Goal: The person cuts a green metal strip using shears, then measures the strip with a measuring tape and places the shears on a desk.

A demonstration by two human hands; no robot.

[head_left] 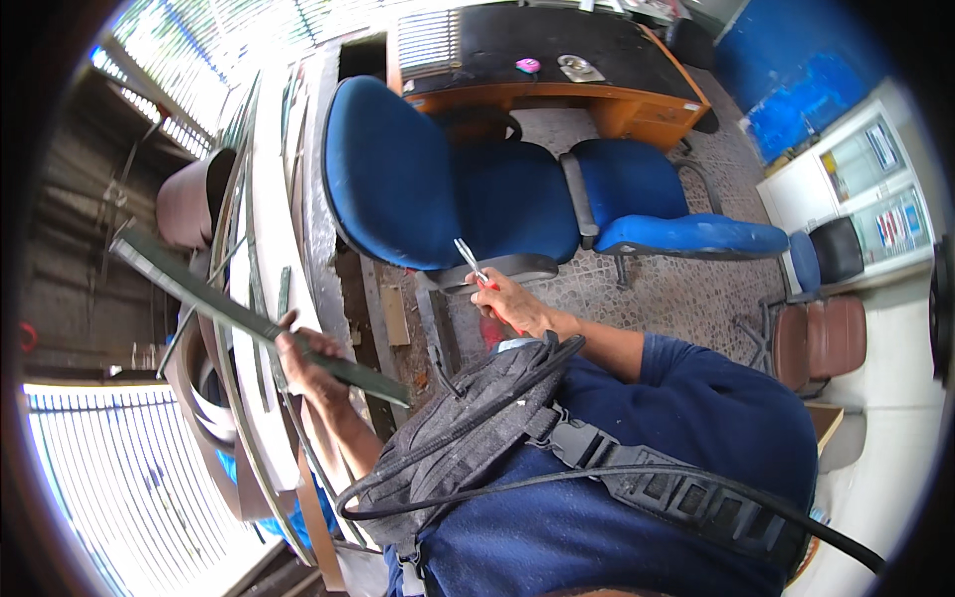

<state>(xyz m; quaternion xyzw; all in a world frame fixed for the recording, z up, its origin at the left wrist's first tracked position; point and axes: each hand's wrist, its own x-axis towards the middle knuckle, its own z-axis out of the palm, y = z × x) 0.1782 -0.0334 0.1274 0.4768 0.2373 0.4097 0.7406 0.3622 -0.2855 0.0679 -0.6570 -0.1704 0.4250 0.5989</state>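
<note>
My left hand [316, 373] is closed around a long dark green strip [194, 289], which slants from the upper left down toward the bag at my chest. Red-handled pliers [469, 255] are in my closed right hand [519, 304], their silver jaws pointing up and away from me. Beyond the jaws is the seat of a blue office chair [393, 174]. The two hands are apart, and the pliers do not touch the strip.
At the left stands a white-topped bench [271, 189] with several thin strips and a brown roll [189, 204]. Behind the blue chairs is a black-topped desk [497, 45] bearing a small pink object [527, 66]. A brown chair [834, 338] and white cabinet [796, 204] stand right.
</note>
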